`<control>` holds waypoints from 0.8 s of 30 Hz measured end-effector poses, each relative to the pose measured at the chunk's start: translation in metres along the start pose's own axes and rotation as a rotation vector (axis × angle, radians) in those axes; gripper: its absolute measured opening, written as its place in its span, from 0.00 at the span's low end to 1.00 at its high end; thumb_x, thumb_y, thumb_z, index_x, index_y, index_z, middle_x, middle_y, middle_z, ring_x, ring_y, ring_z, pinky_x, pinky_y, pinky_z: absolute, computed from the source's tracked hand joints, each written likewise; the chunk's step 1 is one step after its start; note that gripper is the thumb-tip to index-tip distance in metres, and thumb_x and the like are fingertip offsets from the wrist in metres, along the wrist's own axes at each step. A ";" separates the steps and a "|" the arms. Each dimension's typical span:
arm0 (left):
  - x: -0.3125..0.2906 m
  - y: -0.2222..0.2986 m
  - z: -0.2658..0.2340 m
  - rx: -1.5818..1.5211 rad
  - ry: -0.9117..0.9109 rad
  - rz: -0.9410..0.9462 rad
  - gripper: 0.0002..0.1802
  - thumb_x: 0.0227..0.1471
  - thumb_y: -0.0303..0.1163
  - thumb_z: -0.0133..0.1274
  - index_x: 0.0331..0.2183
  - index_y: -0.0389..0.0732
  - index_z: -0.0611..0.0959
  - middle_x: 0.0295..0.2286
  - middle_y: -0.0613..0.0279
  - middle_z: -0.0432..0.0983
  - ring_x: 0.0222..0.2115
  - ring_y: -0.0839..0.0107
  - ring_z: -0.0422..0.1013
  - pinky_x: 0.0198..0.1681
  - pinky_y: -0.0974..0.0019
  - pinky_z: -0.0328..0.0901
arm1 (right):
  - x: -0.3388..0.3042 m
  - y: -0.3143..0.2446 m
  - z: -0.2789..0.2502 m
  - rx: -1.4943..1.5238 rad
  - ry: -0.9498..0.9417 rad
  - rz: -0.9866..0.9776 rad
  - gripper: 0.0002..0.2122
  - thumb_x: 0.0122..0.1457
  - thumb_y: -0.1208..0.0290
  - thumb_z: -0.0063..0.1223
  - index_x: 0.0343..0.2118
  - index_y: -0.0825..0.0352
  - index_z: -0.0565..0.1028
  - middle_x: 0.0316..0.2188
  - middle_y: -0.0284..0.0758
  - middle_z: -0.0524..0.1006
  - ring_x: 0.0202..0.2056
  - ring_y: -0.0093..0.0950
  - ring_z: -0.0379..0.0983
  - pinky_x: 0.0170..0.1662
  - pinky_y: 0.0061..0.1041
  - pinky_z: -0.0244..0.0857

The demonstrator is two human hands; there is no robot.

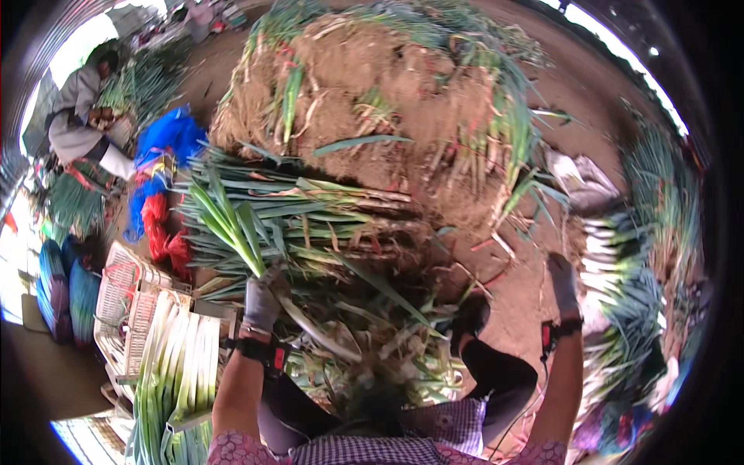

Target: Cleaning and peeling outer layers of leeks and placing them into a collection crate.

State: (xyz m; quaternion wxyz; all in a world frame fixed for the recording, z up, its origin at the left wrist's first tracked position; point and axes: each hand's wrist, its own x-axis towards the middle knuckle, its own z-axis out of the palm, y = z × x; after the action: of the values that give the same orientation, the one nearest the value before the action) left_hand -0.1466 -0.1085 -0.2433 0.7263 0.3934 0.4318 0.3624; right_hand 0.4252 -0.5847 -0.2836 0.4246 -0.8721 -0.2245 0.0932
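Observation:
My left hand (262, 301), in a grey glove, is closed around a long green onion (318, 327). Its green leaves rise up and to the left past my fingers, while the pale stalk slants down to the right over the peeled leaves. My right hand (561, 279), also gloved, is stretched out to the right above bare soil, near a row of cleaned green onions (608, 263). Its fingers are too dark to make out. In front of me lies a thick stack of untrimmed green onions (310, 213), roots toward the right.
Peeled leaf scraps (372, 318) cover the ground between my legs. Left of me, a plastic crate (124, 287) stands beside peeled green onions (174, 349). Red netting (159, 229) and blue netting (170, 139) lie beyond. A soil mound (364, 85) rises ahead; another person (77, 116) sits far left.

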 end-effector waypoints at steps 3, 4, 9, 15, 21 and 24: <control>0.013 -0.025 -0.017 0.203 0.030 0.061 0.09 0.59 0.30 0.55 0.35 0.33 0.85 0.16 0.65 0.70 0.15 0.74 0.66 0.19 0.69 0.62 | 0.073 -0.125 0.152 -0.127 -0.216 -0.108 0.17 0.63 0.63 0.59 0.51 0.67 0.81 0.46 0.44 0.84 0.48 0.37 0.81 0.51 0.34 0.72; 0.011 -0.015 -0.013 0.209 0.026 0.032 0.10 0.58 0.30 0.55 0.35 0.33 0.84 0.16 0.65 0.70 0.15 0.74 0.67 0.18 0.70 0.61 | 0.087 -0.160 0.208 -0.102 -0.276 -0.092 0.18 0.62 0.62 0.61 0.51 0.66 0.81 0.45 0.44 0.84 0.48 0.41 0.81 0.51 0.36 0.73; -0.017 0.066 0.005 0.193 0.273 -0.215 0.11 0.56 0.29 0.52 0.35 0.30 0.82 0.14 0.64 0.69 0.13 0.74 0.66 0.16 0.70 0.61 | 0.118 -0.155 0.458 -0.342 -0.417 -0.102 0.22 0.58 0.55 0.62 0.49 0.67 0.81 0.46 0.50 0.83 0.48 0.47 0.81 0.50 0.41 0.75; -0.007 0.077 -0.006 0.242 0.477 -0.188 0.11 0.55 0.27 0.51 0.36 0.29 0.82 0.12 0.66 0.66 0.11 0.74 0.62 0.15 0.68 0.59 | 0.060 -0.109 0.568 -0.836 -0.630 0.088 0.28 0.57 0.42 0.61 0.45 0.65 0.81 0.44 0.47 0.84 0.47 0.48 0.81 0.47 0.44 0.76; -0.001 0.073 0.001 0.156 0.412 -0.200 0.11 0.55 0.27 0.51 0.36 0.29 0.81 0.12 0.66 0.65 0.10 0.75 0.61 0.15 0.68 0.58 | 0.069 -0.074 0.523 -0.053 -0.793 0.264 0.17 0.61 0.57 0.65 0.42 0.68 0.80 0.28 0.41 0.83 0.33 0.32 0.84 0.33 0.34 0.75; -0.016 0.070 0.007 0.115 0.409 -0.174 0.11 0.55 0.27 0.51 0.37 0.29 0.81 0.12 0.66 0.64 0.10 0.75 0.60 0.15 0.68 0.58 | 0.032 -0.151 0.497 0.483 -0.981 0.396 0.10 0.61 0.68 0.66 0.38 0.70 0.80 0.28 0.39 0.83 0.30 0.22 0.80 0.30 0.25 0.72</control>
State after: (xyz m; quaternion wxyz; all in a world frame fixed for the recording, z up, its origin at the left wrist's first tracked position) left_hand -0.1594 -0.0938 -0.1736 0.6287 0.3138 0.6222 0.3453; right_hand 0.2305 -0.1410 -0.4737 0.4323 -0.6307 -0.1999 0.6127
